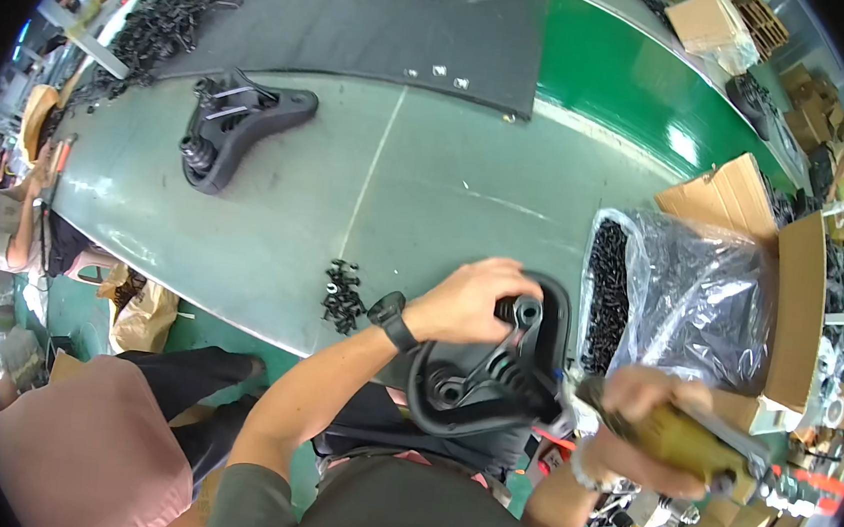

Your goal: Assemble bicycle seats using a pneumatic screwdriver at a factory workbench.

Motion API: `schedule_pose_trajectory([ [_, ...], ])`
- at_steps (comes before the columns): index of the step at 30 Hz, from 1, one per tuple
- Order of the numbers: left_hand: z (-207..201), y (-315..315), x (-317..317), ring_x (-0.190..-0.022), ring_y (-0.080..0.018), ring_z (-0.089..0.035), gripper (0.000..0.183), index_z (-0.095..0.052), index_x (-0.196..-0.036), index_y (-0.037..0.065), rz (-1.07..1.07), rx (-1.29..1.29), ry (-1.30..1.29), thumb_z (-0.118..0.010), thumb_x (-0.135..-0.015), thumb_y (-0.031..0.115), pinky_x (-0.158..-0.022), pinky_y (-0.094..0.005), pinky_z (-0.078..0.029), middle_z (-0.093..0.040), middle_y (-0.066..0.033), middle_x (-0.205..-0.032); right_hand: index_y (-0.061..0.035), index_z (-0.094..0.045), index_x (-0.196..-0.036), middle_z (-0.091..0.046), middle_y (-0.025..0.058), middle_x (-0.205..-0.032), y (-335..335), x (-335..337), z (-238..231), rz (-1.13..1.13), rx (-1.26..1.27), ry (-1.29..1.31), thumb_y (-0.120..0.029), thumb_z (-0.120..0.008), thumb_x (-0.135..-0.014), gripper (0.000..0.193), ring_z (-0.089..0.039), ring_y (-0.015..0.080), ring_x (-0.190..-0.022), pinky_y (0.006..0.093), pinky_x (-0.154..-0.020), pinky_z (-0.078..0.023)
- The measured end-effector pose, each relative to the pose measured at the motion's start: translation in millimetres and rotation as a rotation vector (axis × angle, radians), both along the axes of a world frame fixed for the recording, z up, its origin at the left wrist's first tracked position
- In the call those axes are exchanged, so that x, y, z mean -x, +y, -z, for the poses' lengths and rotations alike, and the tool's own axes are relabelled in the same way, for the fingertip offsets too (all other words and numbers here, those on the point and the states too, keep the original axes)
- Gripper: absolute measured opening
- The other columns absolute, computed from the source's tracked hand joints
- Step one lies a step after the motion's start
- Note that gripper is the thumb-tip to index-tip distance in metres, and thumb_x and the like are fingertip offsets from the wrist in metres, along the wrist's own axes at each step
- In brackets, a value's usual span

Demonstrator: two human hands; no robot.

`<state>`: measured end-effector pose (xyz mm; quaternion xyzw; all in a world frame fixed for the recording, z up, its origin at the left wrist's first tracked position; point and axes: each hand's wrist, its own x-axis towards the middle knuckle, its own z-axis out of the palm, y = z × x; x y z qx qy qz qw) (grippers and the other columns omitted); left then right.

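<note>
My left hand [474, 303] is closed around a short ribbed cylinder at the top of a black triangular frame part [473, 424], which lies at the table's near edge. My right hand [642, 443], smeared by motion, wraps around an olive-yellow power driver [683, 437]. The driver's dark nose points left toward the frame's right corner; whether they touch I cannot tell. Beside my left wrist is a small pile of black screws [343, 297]. A similar black frame part [243, 132] lies farther off on the left of the table.
Right of the frame stands an open cardboard box [797, 311] lined with clear plastic, with many small black pieces [608, 295] in it. A black mat [382, 34] with heaped black parts covers the far table. At left are a pink stool [90, 445] and a seated person [4, 227].
</note>
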<state>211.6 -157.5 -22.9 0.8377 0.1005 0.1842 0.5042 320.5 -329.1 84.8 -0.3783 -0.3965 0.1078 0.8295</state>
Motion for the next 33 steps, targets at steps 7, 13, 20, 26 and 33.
schedule_pose_trajectory([
  [7,-12.4,84.5,-106.9,-0.093,-0.0204,-0.065,0.051,-0.060,-0.114,0.000,-0.908,0.301,-0.218,-0.077,-0.072,0.021,-0.082,-0.0316,-0.050,-0.068,-0.0133,-0.101,0.0006,-0.046,-0.106,-0.051,0.0097,-0.062,-18.5,20.7,-7.5,0.076,0.032,0.129,-0.081,-0.033,-0.080,0.087,-0.049,0.0200,-0.044,0.0285,-0.040,-0.041],
  [13,-21.0,54.6,-53.0,-0.098,-0.0310,-0.062,0.030,-0.069,-0.095,0.005,-0.475,0.084,-0.012,-0.063,-0.082,0.031,-0.086,-0.0378,-0.048,-0.067,-0.0131,-0.102,0.0008,-0.046,-0.106,-0.050,0.0100,-0.060,-25.4,19.2,1.5,0.037,0.054,0.191,-0.084,-0.032,-0.078,0.090,-0.049,0.0208,-0.044,0.0293,-0.040,-0.042],
  [20,-1.1,29.0,139.5,-0.097,-0.0325,-0.054,0.025,-0.066,-0.095,0.004,-0.785,-0.595,0.377,-0.070,-0.076,0.020,-0.086,-0.0416,-0.044,-0.063,-0.0109,-0.098,-0.0019,-0.048,-0.101,-0.052,0.0101,-0.058,-31.7,28.1,19.2,-0.012,0.147,0.385,-0.085,-0.033,-0.077,0.087,-0.048,0.0228,-0.042,0.0322,-0.041,-0.041],
  [26,13.9,25.2,147.0,-0.096,-0.0284,-0.054,0.012,-0.069,-0.085,0.005,-0.762,-0.529,0.375,-0.067,-0.078,0.014,-0.083,-0.0388,-0.044,-0.063,-0.0064,-0.095,-0.0014,-0.047,-0.100,-0.052,0.0114,-0.058,-22.1,45.0,14.2,-0.064,0.196,0.358,-0.086,-0.032,-0.075,0.090,-0.049,0.0237,-0.042,0.0342,-0.042,-0.043],
  [33,15.1,28.7,143.4,-0.091,-0.0313,-0.058,0.010,-0.070,-0.086,0.006,-0.804,-0.591,0.295,-0.066,-0.080,0.013,-0.079,-0.0392,-0.046,-0.066,-0.0082,-0.095,-0.0018,-0.046,-0.103,-0.052,0.0105,-0.059,-21.9,52.1,12.5,-0.023,0.205,0.279,-0.087,-0.030,-0.075,0.091,-0.051,0.0231,-0.044,0.0343,-0.043,-0.044],
])
